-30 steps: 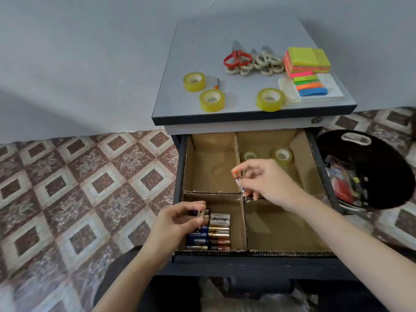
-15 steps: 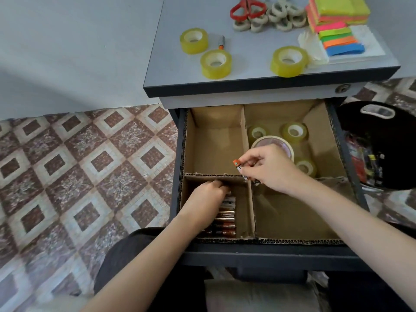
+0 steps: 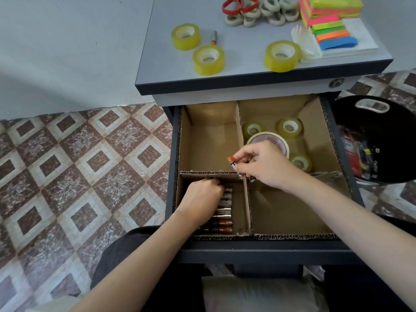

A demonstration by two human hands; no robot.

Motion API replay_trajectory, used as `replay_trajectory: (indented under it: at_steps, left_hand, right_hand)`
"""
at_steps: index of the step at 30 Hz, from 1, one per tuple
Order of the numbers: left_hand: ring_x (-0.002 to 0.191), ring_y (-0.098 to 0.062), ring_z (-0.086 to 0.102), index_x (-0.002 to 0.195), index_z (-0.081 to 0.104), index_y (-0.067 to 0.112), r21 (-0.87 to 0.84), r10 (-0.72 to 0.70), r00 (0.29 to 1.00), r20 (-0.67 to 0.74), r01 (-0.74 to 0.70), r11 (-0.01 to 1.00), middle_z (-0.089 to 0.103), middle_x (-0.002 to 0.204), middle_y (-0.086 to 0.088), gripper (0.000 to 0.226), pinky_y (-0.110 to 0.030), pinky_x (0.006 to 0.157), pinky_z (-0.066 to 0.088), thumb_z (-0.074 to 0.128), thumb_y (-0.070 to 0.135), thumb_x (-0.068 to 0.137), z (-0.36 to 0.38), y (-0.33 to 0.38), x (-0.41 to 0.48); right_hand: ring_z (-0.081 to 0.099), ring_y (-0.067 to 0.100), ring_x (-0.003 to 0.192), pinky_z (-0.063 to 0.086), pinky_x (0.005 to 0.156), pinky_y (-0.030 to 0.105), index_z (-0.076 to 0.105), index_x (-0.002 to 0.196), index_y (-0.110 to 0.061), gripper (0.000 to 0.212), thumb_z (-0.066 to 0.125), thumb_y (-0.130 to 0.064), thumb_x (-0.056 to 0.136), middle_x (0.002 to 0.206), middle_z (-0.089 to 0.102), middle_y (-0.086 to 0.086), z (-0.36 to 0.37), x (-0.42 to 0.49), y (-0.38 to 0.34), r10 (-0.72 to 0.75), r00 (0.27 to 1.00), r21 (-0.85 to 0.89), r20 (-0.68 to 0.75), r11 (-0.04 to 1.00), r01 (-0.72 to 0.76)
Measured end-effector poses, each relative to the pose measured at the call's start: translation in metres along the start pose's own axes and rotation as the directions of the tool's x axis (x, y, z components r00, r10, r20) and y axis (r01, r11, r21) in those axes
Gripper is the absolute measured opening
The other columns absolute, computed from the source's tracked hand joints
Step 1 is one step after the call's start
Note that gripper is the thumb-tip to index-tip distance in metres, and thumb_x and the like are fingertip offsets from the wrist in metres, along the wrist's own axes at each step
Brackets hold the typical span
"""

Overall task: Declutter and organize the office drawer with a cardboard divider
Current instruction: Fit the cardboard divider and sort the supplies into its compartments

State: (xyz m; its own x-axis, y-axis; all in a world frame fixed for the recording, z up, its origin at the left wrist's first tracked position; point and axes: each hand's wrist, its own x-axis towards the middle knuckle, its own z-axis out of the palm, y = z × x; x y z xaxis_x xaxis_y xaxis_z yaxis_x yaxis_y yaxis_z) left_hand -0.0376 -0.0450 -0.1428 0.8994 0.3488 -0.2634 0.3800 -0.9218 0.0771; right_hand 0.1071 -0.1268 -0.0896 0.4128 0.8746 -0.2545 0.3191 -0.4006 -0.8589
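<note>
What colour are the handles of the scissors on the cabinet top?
The scissors handles are red, and they show best in the head view.

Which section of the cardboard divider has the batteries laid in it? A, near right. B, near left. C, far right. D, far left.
B: the row of batteries lies in the near-left section of the cardboard divider, where the left hand reaches in. The far-right section holds tape rolls, and the right hand pinches spare batteries.
</note>
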Motion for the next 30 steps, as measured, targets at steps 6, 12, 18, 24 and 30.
replay_trajectory:
  at_steps: [6, 12, 18, 24, 30]
  left_hand:
    - [0.109, -0.025, 0.057, 0.119, 0.062, 0.015, 0.033, -0.02, 1.0, -0.005, 0.02, 0.999, 0.061, 0.119, -0.004, 0.035, -0.033, 0.083, 0.047, 0.041, 0.008, 0.092, 0.002, 0.0, -0.001]
    - [0.09, -0.028, 0.065, 0.098, 0.071, 0.011, -0.049, 0.035, 0.989, -0.146, -0.042, 0.998, 0.068, 0.101, -0.005, 0.02, -0.036, 0.063, 0.054, 0.054, 0.014, 0.087, 0.008, -0.006, -0.01]
    - [0.07, -0.017, 0.067, 0.079, 0.074, 0.02, -0.081, 0.125, 0.965, -0.229, -0.147, 0.986, 0.07, 0.083, 0.006, 0.019, -0.024, 0.05, 0.052, 0.059, 0.029, 0.071, 0.011, -0.008, -0.026]
    - [0.096, -0.008, 0.06, 0.099, 0.071, 0.012, -0.413, -0.086, 0.793, -0.603, -0.217, 0.885, 0.067, 0.102, 0.003, 0.024, -0.019, 0.088, 0.046, 0.052, 0.023, 0.089, -0.013, -0.016, -0.046]
    - [0.095, -0.004, 0.064, 0.103, 0.064, 0.026, -0.945, -0.632, 0.718, -0.293, -0.119, 0.304, 0.07, 0.097, 0.006, 0.023, -0.012, 0.081, 0.046, 0.046, 0.029, 0.089, -0.022, -0.019, -0.06]
  right_hand:
    - [0.054, 0.011, 0.061, 0.048, 0.063, 0.027, 0.07, 0.085, -0.012, 0.009, 0.068, -0.004, 0.08, 0.07, 0.061, 0.002, -0.001, 0.0, 0.0, -0.005, 1.0, 0.016, 0.015, 1.0, 0.005]
    - [0.054, 0.013, 0.062, 0.049, 0.065, 0.031, 0.068, 0.083, -0.016, 0.011, 0.069, -0.006, 0.08, 0.071, 0.062, 0.004, -0.001, 0.001, 0.001, -0.01, 1.0, 0.019, 0.023, 1.0, 0.01]
    - [0.053, 0.0, 0.051, 0.047, 0.058, 0.02, 0.067, 0.082, -0.016, 0.011, 0.068, -0.005, 0.081, 0.066, 0.061, -0.003, -0.001, 0.001, 0.001, -0.004, 1.0, 0.018, 0.025, 1.0, 0.004]
    - [0.053, -0.007, 0.052, 0.04, 0.052, 0.006, 0.07, 0.095, -0.009, 0.013, 0.065, -0.007, 0.084, 0.069, 0.058, -0.009, 0.002, -0.006, -0.001, -0.121, 0.993, -0.116, -0.013, 0.986, 0.118]
    - [0.053, 0.004, 0.061, 0.037, 0.058, 0.012, 0.065, 0.083, -0.012, 0.007, 0.069, -0.008, 0.079, 0.071, 0.06, -0.005, 0.009, -0.014, -0.006, -0.305, 0.93, -0.403, -0.207, 0.892, 0.203]
